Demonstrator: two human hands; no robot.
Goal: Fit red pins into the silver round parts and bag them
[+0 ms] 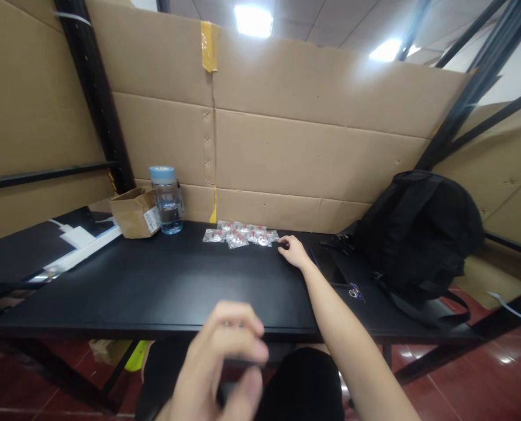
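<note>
Several small clear plastic packets (238, 235) with red marks and pale round things inside lie in a loose pile near the back of the black table. Just to the right of the pile, my right hand (294, 252) rests on the tabletop, its fingers curled and a small gap between thumb and forefinger. Nothing shows clearly in that gap. My left hand (216, 362) is raised in front of the table's near edge, slightly blurred. Its fingers are bent with the thumb apart from them, and I see nothing in it.
A small open cardboard box (135, 213) and a clear bottle (168, 202) with a blue lid stand at the back left, beside a white power strip (85, 248). On the right are a black backpack (422, 240), a dark flat device (330, 266) and a small keyring-like item (355, 292). Cardboard (286, 140) walls the back.
</note>
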